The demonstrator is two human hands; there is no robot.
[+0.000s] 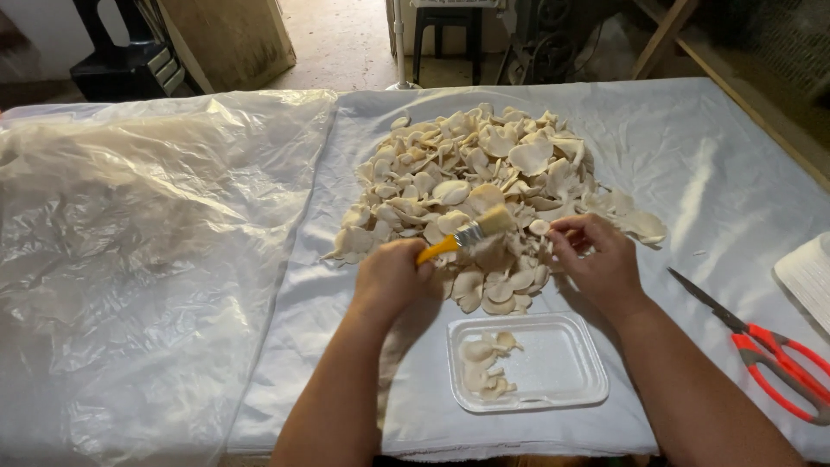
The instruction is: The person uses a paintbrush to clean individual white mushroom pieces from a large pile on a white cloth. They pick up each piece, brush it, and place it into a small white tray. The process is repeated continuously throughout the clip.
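A big heap of pale oyster mushrooms (484, 173) lies on a table covered in white sheeting (692, 156). My left hand (393, 277) grips a small paintbrush (471, 232) with a yellow handle, its bristles over the heap's near edge. At the same edge, my right hand (596, 259) pinches a mushroom with the fingertips. Just in front of both hands sits a white foam tray (553, 363), with a few mushrooms in its left part.
Red-handled scissors (761, 346) lie at the right. A stack of white foam trays (808, 277) pokes in at the right edge. Crumpled clear plastic (130, 242) covers the table's left half. Beyond the table stand a dark stool, wooden boards and a black case.
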